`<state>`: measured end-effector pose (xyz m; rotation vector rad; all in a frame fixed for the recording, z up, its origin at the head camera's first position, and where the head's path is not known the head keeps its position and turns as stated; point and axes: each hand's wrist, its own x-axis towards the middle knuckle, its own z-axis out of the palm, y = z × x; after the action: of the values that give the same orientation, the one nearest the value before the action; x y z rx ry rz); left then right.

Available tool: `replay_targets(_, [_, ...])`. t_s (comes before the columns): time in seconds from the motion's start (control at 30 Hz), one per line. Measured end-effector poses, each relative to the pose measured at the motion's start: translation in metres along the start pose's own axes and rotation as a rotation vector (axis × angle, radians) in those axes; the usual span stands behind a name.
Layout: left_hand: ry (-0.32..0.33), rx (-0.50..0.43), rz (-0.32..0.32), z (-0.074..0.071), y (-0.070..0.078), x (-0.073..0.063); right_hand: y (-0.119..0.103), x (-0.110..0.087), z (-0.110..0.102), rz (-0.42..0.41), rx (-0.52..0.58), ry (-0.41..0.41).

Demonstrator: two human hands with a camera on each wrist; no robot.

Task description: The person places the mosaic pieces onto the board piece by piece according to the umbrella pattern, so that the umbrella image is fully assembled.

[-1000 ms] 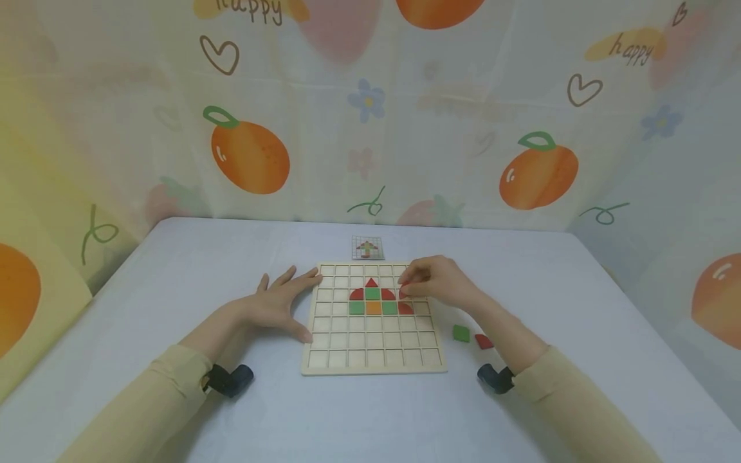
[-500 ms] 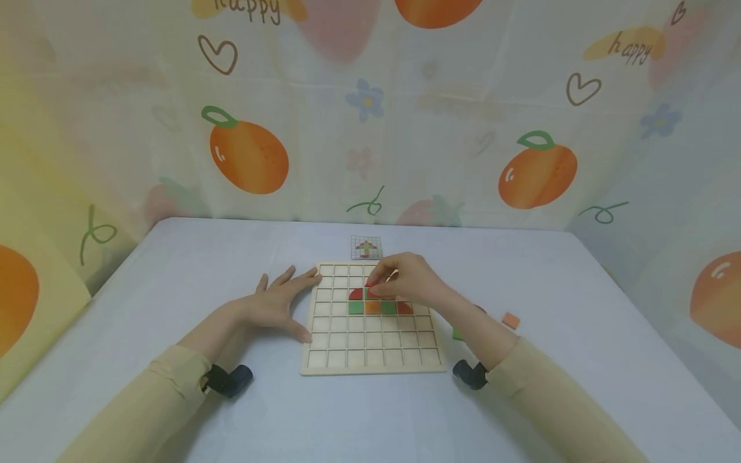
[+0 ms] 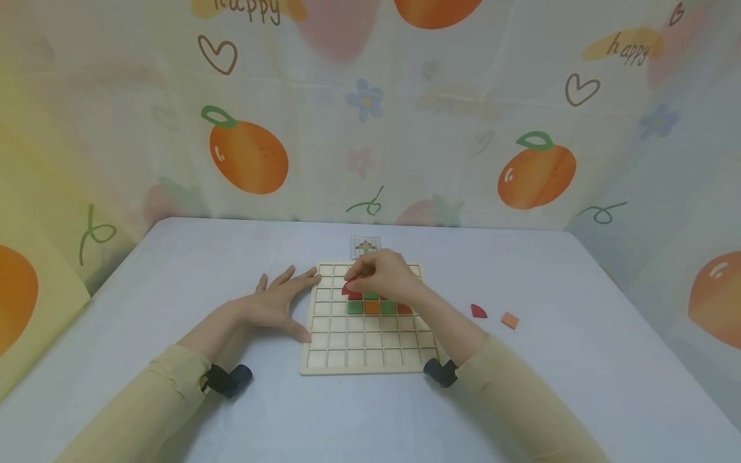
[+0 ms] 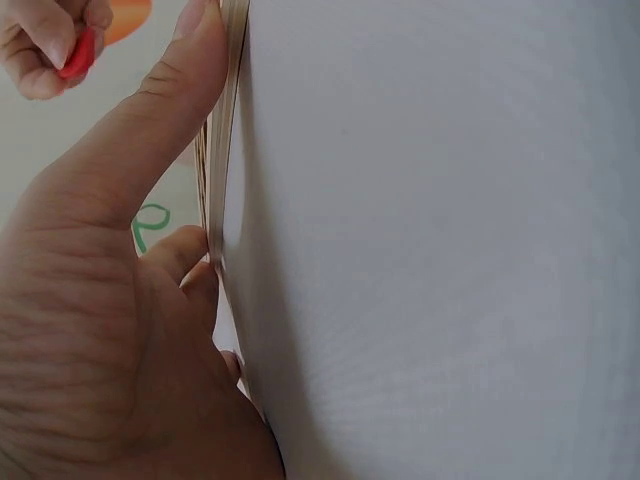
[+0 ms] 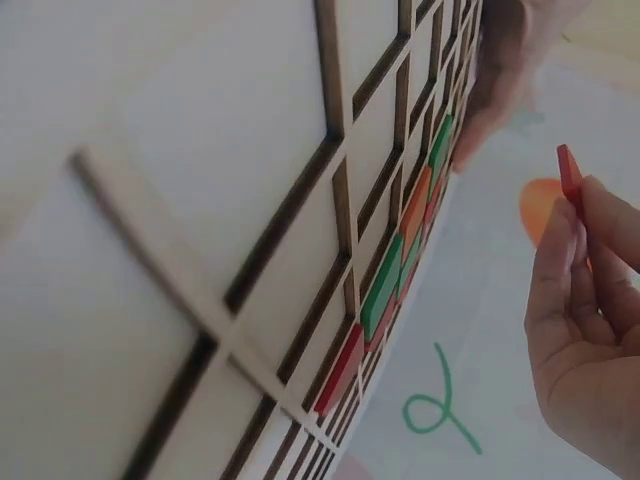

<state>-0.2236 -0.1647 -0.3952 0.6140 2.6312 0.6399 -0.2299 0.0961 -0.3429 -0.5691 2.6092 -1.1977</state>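
Note:
A pale wooden grid board [image 3: 376, 357] lies on the table with colored pieces in its cells. My left hand [image 3: 272, 307] rests against its left edge, fingers spread, the thumb [image 4: 165, 110] along the rim. Above the upper-left part of the board, my right hand [image 3: 384, 273] pinches a red piece with a curved edge [image 5: 569, 172] between thumb and fingertips. Below that hand run a green square [image 3: 356, 307], an orange square [image 3: 372, 307], another green square [image 3: 388, 307] and a red piece [image 3: 404, 309]. My right hand partly covers the upper pieces.
A small pattern card [image 3: 365, 242] lies behind the board. To the right are a loose red quarter-circle piece [image 3: 478, 311] and an orange square tile [image 3: 510, 320]. My right forearm hides part of the table. A fruit-print curtain [image 3: 370, 128] hangs behind.
My right hand has moved left across the board, carrying the red piece from the right side to the upper left. The left hand has stayed at the board's edge.

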Motion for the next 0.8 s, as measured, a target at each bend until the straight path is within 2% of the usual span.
replay_targets(0.33, [0.003,0.001,0.011,0.001,-0.002,0.001,0.002,0.014,0.012,0.005,-0.012,-0.070])
replay_targets(0.6, [0.009,0.010,0.014,0.002,-0.003,0.002,0.001,0.014,0.018,-0.046,-0.080,-0.111])
replay_targets(0.8, [0.011,0.011,0.012,0.003,-0.004,0.003,-0.001,0.012,0.019,-0.019,-0.088,-0.146])
